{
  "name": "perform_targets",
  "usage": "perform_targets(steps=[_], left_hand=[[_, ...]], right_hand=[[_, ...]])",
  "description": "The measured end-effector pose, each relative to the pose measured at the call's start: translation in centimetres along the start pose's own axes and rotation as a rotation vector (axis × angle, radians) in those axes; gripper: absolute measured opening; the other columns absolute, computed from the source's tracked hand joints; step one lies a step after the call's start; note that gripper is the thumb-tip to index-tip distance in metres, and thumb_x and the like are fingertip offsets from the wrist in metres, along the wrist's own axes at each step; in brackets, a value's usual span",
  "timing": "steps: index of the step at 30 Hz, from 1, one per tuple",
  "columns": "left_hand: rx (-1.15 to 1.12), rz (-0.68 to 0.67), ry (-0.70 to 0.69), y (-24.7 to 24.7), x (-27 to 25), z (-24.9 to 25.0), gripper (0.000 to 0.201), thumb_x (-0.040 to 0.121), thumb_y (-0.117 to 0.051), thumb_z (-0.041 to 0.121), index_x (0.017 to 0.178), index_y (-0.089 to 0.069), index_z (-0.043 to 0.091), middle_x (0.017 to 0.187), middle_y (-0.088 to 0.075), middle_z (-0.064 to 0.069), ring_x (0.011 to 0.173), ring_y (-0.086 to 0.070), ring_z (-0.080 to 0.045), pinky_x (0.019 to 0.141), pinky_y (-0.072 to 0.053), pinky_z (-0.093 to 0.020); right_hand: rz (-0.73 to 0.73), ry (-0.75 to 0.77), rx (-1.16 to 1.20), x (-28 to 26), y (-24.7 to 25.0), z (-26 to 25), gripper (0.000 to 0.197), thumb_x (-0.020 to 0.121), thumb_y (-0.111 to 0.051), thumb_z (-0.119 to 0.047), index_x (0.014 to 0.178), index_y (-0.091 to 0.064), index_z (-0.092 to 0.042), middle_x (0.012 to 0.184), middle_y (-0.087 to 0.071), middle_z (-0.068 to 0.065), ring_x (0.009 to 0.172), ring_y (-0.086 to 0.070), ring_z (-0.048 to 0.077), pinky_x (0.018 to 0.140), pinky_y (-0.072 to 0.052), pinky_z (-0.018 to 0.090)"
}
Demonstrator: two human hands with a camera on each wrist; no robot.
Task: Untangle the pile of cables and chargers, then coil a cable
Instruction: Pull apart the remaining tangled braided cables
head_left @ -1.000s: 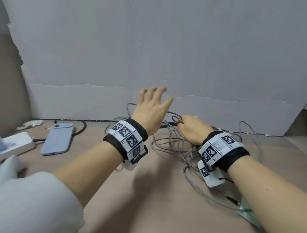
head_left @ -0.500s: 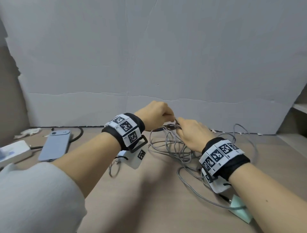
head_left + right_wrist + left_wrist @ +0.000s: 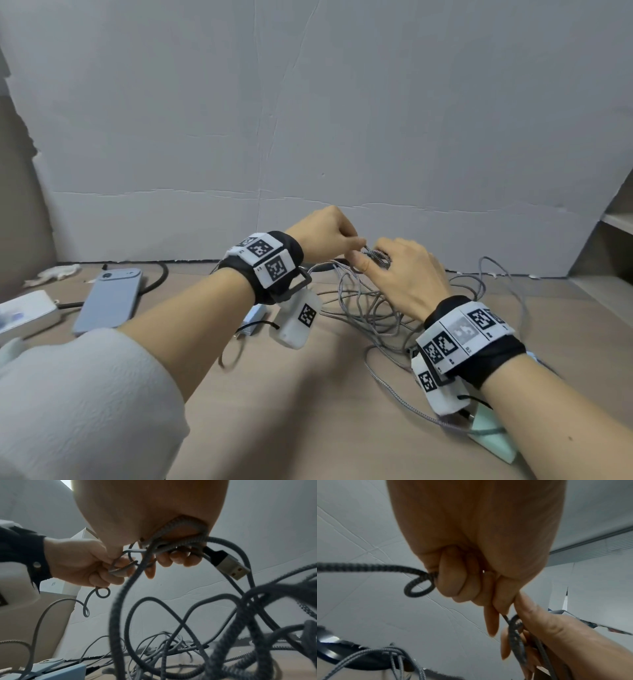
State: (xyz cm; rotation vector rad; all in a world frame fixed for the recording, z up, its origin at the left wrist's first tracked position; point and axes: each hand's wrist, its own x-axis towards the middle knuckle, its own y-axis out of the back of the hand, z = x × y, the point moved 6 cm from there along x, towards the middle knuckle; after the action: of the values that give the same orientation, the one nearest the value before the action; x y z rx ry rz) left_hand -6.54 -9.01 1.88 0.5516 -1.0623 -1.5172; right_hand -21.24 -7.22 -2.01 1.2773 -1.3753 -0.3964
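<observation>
Grey braided cable (image 3: 376,256) sits lifted just above the tangle (image 3: 370,308) on the worktop (image 3: 308,394): your right hand (image 3: 404,274) grips gathered loops while your left hand (image 3: 325,236) pinches one strand beside them, likely to tease it free.

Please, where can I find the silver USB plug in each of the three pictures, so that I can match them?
Head: not visible; the right hand covers the place where it would be.
Left wrist: not in the picture.
Right wrist: the USB plug hangs right of centre, just below the right hand's fingers.
Shared landmark: the left hand pinching the grey braided cable, present in every view.
</observation>
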Motion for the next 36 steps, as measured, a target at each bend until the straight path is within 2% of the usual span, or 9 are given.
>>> perform_targets(steps=[4,8,13,16,20,24,30,33,36], left_hand=[[-0.04,-0.1,-0.037,0.1,-1.0,0.0,0.026,0.098,-0.064,0.028,0.08,-0.076,0.014,0.037,-0.043,0.015,0.038,-0.037,-0.004,0.041,-0.027,-0.011],[-0.031,-0.1,-0.043,0.0,-1.2,-0.1,0.026,0.098,-0.063,0.028,0.087,-0.08,0.012,0.037,-0.042,0.014,0.038,-0.035,-0.006,0.04,-0.025,-0.013],[-0.034,0.069,-0.015,1.4,-0.9,-0.6,0.031,0.1,-0.06,0.028,0.08,-0.077,0.011,0.045,-0.042,0.008,0.034,-0.034,-0.007,0.038,-0.024,-0.016],[-0.118,0.209,-0.006,2.6,-0.6,-1.0,0.035,0.102,-0.057,0.029,0.075,-0.075,0.016,0.049,-0.043,0.009,0.036,-0.035,-0.006,0.04,-0.025,-0.016],[-0.177,0.396,0.041,4.1,-0.4,-1.5,0.036,0.103,-0.054,0.028,0.076,-0.074,0.013,0.05,-0.042,0.007,0.041,-0.036,-0.006,0.042,-0.027,-0.014],[-0.253,0.604,0.146,6.5,-0.5,-3.1,0.036,0.102,-0.054,0.026,0.074,-0.072,0.012,0.049,-0.045,0.005,0.047,-0.041,-0.01,0.044,-0.03,-0.016],[-0.377,0.723,0.422,8.7,-1.7,-10.9,0.034,0.1,-0.052,0.022,0.075,-0.072,0.012,0.05,-0.045,0.001,0.054,-0.045,-0.024,0.066,-0.045,-0.04],[-0.207,0.603,0.506,7.2,-1.8,-13.3,0.029,0.101,-0.051,0.019,0.094,-0.075,0.004,0.073,-0.064,-0.01,0.083,-0.062,-0.034,0.072,-0.043,-0.036],[0.015,0.417,0.615,4.8,-1.6,-13.8,0.038,0.093,-0.05,0.004,0.13,-0.061,0.005,0.136,-0.055,-0.022,0.127,-0.049,-0.039,0.105,-0.042,-0.041]], right_hand=[[-0.1,0.044,0.088,0.2,0.3,-0.7,0.054,0.089,-0.044,-0.067,0.067,-0.055,-0.019,0.072,-0.054,-0.002,0.08,-0.052,0.021,0.071,-0.047,0.041],[-0.323,0.026,0.193,0.4,-0.6,-1.5,0.015,0.081,-0.061,-0.034,0.089,-0.063,-0.021,0.087,-0.063,-0.003,0.084,-0.06,0.021,0.077,-0.053,0.041],[-0.282,0.029,0.277,0.6,-0.5,-1.5,0.037,0.088,-0.057,-0.021,0.124,-0.057,-0.026,0.1,-0.064,-0.007,0.09,-0.059,0.015,0.076,-0.045,0.031],[-0.178,0.035,0.315,1.1,-0.3,-0.6,0.039,0.094,-0.055,-0.02,0.133,-0.055,-0.023,0.083,-0.063,-0.004,0.075,-0.06,0.016,0.071,-0.051,0.036],[-0.065,0.004,0.242,1.8,-0.5,1.1,0.017,0.1,-0.049,-0.034,0.098,-0.066,-0.03,0.078,-0.067,-0.003,0.076,-0.067,0.021,0.075,-0.057,0.043],[0.017,-0.07,0.227,1.9,-0.5,2.6,0.043,0.09,-0.036,-0.062,0.081,-0.059,-0.027,0.069,-0.066,-0.001,0.066,-0.068,0.026,0.065,-0.059,0.047],[-0.116,-0.058,0.169,0.8,-1.5,5.4,0.036,0.104,-0.046,-0.042,0.07,-0.049,-0.028,0.068,-0.058,-0.004,0.074,-0.059,0.029,0.067,-0.043,0.038],[-0.152,-0.027,0.16,0.7,-1.7,5.1,0.031,0.104,-0.046,-0.041,0.08,-0.055,-0.023,0.072,-0.061,-0.001,0.075,-0.057,0.027,0.068,-0.045,0.041],[-0.156,-0.002,0.154,0.9,-1.8,4.4,0.029,0.104,-0.047,-0.038,0.083,-0.057,-0.022,0.074,-0.062,-0.001,0.075,-0.057,0.026,0.071,-0.047,0.043]])
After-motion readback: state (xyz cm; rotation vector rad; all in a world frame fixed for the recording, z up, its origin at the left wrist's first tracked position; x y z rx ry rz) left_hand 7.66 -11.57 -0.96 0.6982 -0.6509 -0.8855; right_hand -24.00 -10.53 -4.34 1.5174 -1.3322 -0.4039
